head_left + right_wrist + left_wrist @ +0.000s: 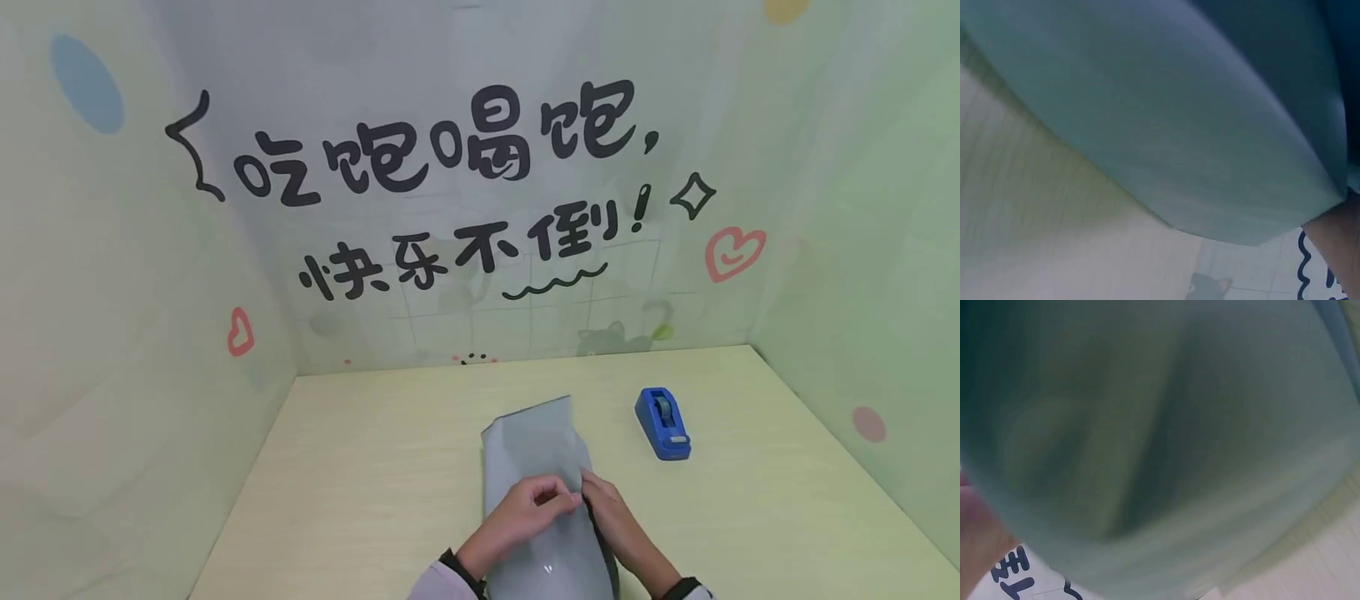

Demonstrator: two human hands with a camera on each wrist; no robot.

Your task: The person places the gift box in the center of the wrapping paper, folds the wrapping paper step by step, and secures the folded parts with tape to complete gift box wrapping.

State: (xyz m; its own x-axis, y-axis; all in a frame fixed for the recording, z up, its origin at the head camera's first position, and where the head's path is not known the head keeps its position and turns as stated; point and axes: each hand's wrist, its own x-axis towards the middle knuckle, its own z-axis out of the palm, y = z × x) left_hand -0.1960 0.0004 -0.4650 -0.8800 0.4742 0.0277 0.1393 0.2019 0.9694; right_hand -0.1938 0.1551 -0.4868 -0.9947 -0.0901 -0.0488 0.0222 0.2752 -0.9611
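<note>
A grey plastic mailing bag point(540, 450) lies lengthwise on the table in the head view, its far end uneven and its right edge parted to show a dark inside. My left hand point(517, 517) reaches across the bag, thumb and forefinger pinching at that right edge. On the other side, my right hand point(618, 521) grips the same edge from outside, some of its fingers hidden by the bag. Close-up grey plastic point(1229, 425) fills most of the left wrist view. The right wrist view shows the bag's side point(1166, 137) and its dark fold.
A blue tape dispenser point(663, 425) stands on the pale wooden table point(360, 483), to the right of the bag's far end. Printed fabric walls point(450, 325) with black lettering enclose the back and both sides.
</note>
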